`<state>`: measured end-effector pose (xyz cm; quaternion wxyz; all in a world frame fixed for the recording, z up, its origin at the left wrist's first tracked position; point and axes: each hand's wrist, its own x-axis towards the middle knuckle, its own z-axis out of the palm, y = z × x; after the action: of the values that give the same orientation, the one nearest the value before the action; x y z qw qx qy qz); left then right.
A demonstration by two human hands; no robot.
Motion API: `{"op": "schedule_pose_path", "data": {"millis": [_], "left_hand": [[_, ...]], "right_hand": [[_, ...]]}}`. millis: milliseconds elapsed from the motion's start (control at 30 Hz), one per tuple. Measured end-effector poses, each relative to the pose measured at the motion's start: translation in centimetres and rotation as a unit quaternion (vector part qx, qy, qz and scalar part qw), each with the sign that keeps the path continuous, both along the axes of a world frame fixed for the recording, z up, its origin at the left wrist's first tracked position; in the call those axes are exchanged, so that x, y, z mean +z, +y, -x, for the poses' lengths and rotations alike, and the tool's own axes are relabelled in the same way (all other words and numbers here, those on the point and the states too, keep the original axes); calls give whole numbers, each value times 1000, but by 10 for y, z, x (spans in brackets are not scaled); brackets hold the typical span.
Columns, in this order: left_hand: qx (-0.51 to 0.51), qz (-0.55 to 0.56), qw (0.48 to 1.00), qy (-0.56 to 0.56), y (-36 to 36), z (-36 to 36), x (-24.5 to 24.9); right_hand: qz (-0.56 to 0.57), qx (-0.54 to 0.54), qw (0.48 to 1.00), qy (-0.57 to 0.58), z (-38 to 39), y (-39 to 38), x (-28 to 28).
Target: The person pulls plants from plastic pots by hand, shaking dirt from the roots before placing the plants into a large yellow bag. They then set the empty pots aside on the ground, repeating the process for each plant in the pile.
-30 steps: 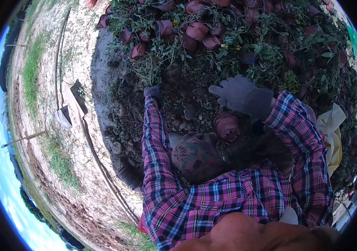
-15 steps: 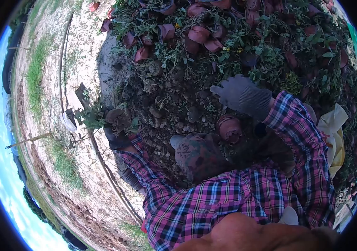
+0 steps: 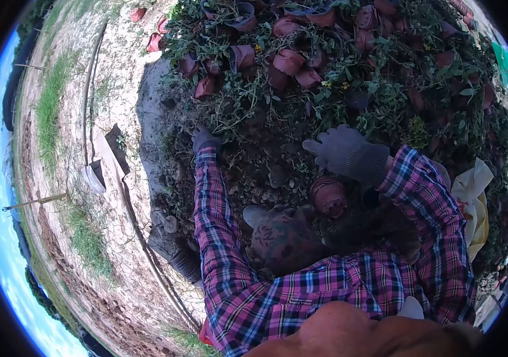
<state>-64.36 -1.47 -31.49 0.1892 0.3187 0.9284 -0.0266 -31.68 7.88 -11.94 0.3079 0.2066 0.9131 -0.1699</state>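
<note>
My gloved left hand reaches forward to the near edge of the weedy plants. Its fingertips are partly lost among stems and dark soil, so its grip is unclear. Over the lumpy soil, my gloved right hand is held with its fingers apart and nothing in them. Just below that hand, a reddish pot lies near camouflage-patterned cloth. Several reddish pots lie among the green plants ahead.
A long-handled tool lies on the pale cracked ground at left, with a second dark pole beyond it. At right is a cream and yellow bag. Clods lie beside my left sleeve.
My left hand has moved forward and right, from the shadow edge to the plants. The leafy clump with soil it held is no longer in it. My right hand has barely shifted.
</note>
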Motion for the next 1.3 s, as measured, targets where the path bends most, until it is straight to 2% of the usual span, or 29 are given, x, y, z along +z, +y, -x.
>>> {"op": "schedule_pose_path", "data": {"millis": [33,67,167,200,300,333,367,400,467,567,700,800,933,967,1033,1100,1167,1200,1267,1300], "left_hand": [[-16,59,997,51,14,-4,-3],[-1,79,997,14,25,-1,-9],[-46,-37,998,-29,33,3,-29],[-96,-133,986,3,29,0,-41],[-44,-165,985,-24,16,-18,-63],[-43,-191,981,2,7,-19,-65],[-121,-188,974,49,-3,0,-82],[-102,-186,976,44,-14,11,-84],[0,-199,980,-11,-39,37,-72],[105,-241,963,-62,-77,70,-41],[161,-324,928,-92,-113,94,27],[161,-439,874,-135,-126,97,98],[108,-603,754,-236,-128,87,192],[96,-627,730,-256,-127,86,209],[85,-634,716,-281,-120,86,215],[100,-565,777,-260,-110,86,180],[102,-353,925,-102,-93,81,110],[99,-213,972,-2,-89,71,76],[155,-252,955,7,-79,29,61],[170,-343,921,-66,-74,11,57]], "right_hand": [[17,-10,1000,-8,0,2,1],[8,-12,1000,-14,0,3,0],[-17,-13,1000,-19,0,7,-4],[-25,-7,1000,-15,0,7,-7],[-11,-2,1000,-25,3,3,-12],[-3,0,1000,-28,5,3,-13],[4,1,1000,-29,6,4,-11],[11,1,999,-30,6,4,-8],[14,6,999,-33,7,2,-8],[-2,5,999,-40,6,1,-6],[0,-11,1000,-27,11,0,-2],[8,-1,1000,-24,11,-3,-2],[-3,-2,1000,-19,7,-5,1],[-3,0,1000,-20,6,-7,-3],[-14,1,1000,-13,6,-5,-9],[-26,9,1000,-6,8,-5,-3],[-38,12,999,0,9,-8,-4],[-25,16,1000,-9,7,-12,-5],[-12,22,999,-21,8,-8,-5],[-14,14,1000,-21,8,-4,-7]]}}
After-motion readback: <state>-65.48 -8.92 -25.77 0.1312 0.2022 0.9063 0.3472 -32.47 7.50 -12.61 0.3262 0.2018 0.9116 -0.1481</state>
